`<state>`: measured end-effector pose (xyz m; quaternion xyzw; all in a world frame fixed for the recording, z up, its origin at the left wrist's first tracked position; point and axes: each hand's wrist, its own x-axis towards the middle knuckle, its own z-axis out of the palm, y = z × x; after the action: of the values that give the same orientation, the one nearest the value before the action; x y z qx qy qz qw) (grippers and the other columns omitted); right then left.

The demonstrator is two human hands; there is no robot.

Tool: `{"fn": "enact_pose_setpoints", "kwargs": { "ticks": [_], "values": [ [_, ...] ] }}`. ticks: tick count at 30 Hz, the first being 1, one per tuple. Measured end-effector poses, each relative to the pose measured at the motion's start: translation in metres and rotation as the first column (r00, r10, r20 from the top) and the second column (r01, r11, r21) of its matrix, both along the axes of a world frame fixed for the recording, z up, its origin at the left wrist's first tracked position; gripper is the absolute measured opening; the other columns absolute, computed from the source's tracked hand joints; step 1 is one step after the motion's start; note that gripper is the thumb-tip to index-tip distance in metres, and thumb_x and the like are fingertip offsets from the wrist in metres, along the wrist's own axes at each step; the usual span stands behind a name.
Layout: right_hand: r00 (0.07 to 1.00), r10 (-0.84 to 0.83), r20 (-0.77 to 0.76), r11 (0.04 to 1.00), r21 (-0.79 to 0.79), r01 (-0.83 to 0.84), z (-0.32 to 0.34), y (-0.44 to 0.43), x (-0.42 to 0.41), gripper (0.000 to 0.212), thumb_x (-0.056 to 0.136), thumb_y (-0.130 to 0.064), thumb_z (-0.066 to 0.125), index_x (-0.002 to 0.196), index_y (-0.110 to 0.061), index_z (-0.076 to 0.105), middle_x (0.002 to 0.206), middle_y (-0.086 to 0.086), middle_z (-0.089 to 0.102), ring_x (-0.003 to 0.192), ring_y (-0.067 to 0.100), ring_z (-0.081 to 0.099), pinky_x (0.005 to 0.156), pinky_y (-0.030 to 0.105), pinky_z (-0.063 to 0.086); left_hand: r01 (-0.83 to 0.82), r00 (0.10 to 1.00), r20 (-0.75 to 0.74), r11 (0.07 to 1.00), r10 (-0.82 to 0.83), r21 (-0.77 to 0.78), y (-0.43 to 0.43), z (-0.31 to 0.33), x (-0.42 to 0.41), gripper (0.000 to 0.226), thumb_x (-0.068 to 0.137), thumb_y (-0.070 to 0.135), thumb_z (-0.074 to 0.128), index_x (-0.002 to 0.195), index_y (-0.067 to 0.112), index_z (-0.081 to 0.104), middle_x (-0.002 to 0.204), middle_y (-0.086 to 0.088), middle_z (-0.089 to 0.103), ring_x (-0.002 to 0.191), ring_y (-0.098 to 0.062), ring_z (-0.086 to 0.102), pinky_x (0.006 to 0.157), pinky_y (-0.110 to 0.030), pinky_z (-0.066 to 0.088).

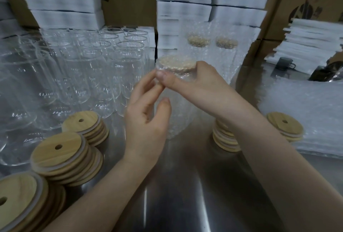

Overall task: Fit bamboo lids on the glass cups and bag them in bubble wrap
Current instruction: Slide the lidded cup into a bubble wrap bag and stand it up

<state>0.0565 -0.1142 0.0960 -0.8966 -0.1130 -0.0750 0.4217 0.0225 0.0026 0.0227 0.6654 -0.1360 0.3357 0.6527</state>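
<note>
A lidded glass cup inside a bubble-wrap bag [178,102] stands on the steel table at centre, its bamboo lid [176,63] showing through the wrap. My right hand [194,81] grips the bagged cup just under the lid, thumb on the left side. My left hand [148,105] is beside the cup's left side, fingertips touching the wrap near my right thumb, thumb relaxed and apart. Two more bagged, lidded cups [211,50] stand behind. Several bare glass cups [78,68] crowd the left.
Stacks of bamboo lids lie at front left [61,155], behind my right forearm [224,139] and on a pile of bubble-wrap bags [306,105] at right. White foam boxes [185,0] and cardboard cartons line the back. A dark mug [284,64] sits far right.
</note>
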Motion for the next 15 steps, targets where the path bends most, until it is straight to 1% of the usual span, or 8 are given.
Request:
{"fn": "enact_pose_setpoints", "kwargs": {
  "ticks": [1, 2, 4, 6, 8, 9, 12, 15],
  "values": [
    [1.000, -0.005, -0.028, 1.000, 0.011, 0.006, -0.002, 0.003, 0.001, 0.083, 0.063, -0.080, 0.064, 0.120, -0.020, 0.051, 0.123, -0.004, 0.057, 0.115, 0.015, 0.056, 0.092, 0.035, 0.050, 0.015, 1.000, 0.002, 1.000, -0.015, -0.013, 0.000, 0.000, 0.001, 0.048, 0.085, 0.003, 0.048, 0.132, 0.014, 0.052, 0.135, 0.001, 0.054, 0.128, 0.002, 0.049, 0.106, -0.016, 0.038],
    [0.999, -0.012, -0.053, 0.999, 0.029, 0.014, -0.004, 0.006, 0.003, 0.090, 0.063, -0.079, 0.065, 0.125, -0.018, 0.044, 0.126, -0.002, 0.054, 0.116, 0.017, 0.054, 0.092, 0.037, 0.050, 0.033, 0.999, 0.001, 0.998, -0.033, -0.044, 0.001, 0.000, 0.002, 0.048, 0.084, 0.001, 0.048, 0.131, 0.013, 0.054, 0.134, 0.000, 0.054, 0.126, 0.003, 0.050, 0.103, -0.014, 0.039],
    [0.997, -0.012, -0.074, 0.997, 0.074, 0.018, -0.006, 0.008, 0.008, 0.088, 0.063, -0.077, 0.069, 0.123, -0.020, 0.037, 0.120, -0.003, 0.054, 0.108, 0.013, 0.056, 0.074, 0.030, 0.049, 0.071, 0.997, -0.016, 0.986, -0.074, -0.151, 0.004, -0.001, 0.005, 0.045, 0.082, 0.001, 0.049, 0.122, 0.018, 0.061, 0.129, 0.002, 0.057, 0.121, 0.004, 0.054, 0.098, -0.015, 0.043],
    [0.997, -0.002, -0.079, 0.992, 0.129, 0.012, -0.007, 0.007, 0.014, 0.079, 0.066, -0.070, 0.074, 0.117, -0.024, 0.035, 0.110, -0.010, 0.053, 0.095, 0.003, 0.055, 0.064, 0.025, 0.043, 0.102, 0.993, -0.041, 0.965, -0.115, -0.241, 0.006, -0.004, 0.008, 0.037, 0.080, 0.002, 0.050, 0.107, 0.019, 0.069, 0.125, 0.003, 0.060, 0.124, -0.006, 0.056, 0.104, -0.030, 0.046],
    [0.997, -0.018, -0.079, 0.986, 0.165, 0.031, -0.008, 0.005, 0.019, 0.072, 0.067, -0.061, 0.079, 0.113, -0.027, 0.034, 0.102, -0.016, 0.052, 0.088, 0.001, 0.053, 0.062, 0.024, 0.042, 0.125, 0.988, -0.058, 0.955, -0.146, -0.269, 0.008, -0.007, 0.011, 0.027, 0.080, 0.003, 0.052, 0.097, 0.012, 0.071, 0.123, -0.002, 0.061, 0.125, -0.017, 0.056, 0.110, -0.047, 0.043],
    [0.997, -0.032, -0.075, 0.984, 0.172, 0.045, -0.008, 0.004, 0.021, 0.071, 0.067, -0.058, 0.080, 0.112, -0.028, 0.036, 0.101, -0.015, 0.053, 0.088, 0.002, 0.055, 0.063, 0.025, 0.043, 0.137, 0.986, -0.059, 0.953, -0.158, -0.271, 0.008, -0.008, 0.012, 0.024, 0.080, 0.003, 0.052, 0.094, 0.010, 0.070, 0.122, -0.004, 0.061, 0.124, -0.019, 0.057, 0.111, -0.049, 0.041],
    [0.993, -0.093, -0.067, 0.975, 0.195, 0.104, -0.008, 0.000, 0.030, 0.071, 0.063, -0.054, 0.083, 0.113, -0.025, 0.042, 0.106, -0.008, 0.059, 0.094, 0.011, 0.061, 0.072, 0.034, 0.054, 0.169, 0.980, -0.056, 0.949, -0.191, -0.268, 0.009, -0.008, 0.013, 0.026, 0.080, 0.003, 0.053, 0.099, 0.015, 0.066, 0.117, -0.007, 0.065, 0.119, -0.018, 0.060, 0.107, -0.043, 0.045],
    [0.980, -0.181, -0.085, 0.951, 0.240, 0.196, -0.005, -0.010, 0.041, 0.069, 0.061, -0.051, 0.082, 0.113, -0.022, 0.047, 0.106, -0.005, 0.060, 0.093, 0.015, 0.063, 0.074, 0.040, 0.058, 0.125, 0.987, -0.081, 0.983, -0.136, -0.132, 0.008, -0.009, 0.014, 0.031, 0.079, 0.003, 0.052, 0.097, 0.025, 0.063, 0.120, -0.011, 0.062, 0.113, -0.015, 0.061, 0.099, -0.028, 0.047]
  ]
}}
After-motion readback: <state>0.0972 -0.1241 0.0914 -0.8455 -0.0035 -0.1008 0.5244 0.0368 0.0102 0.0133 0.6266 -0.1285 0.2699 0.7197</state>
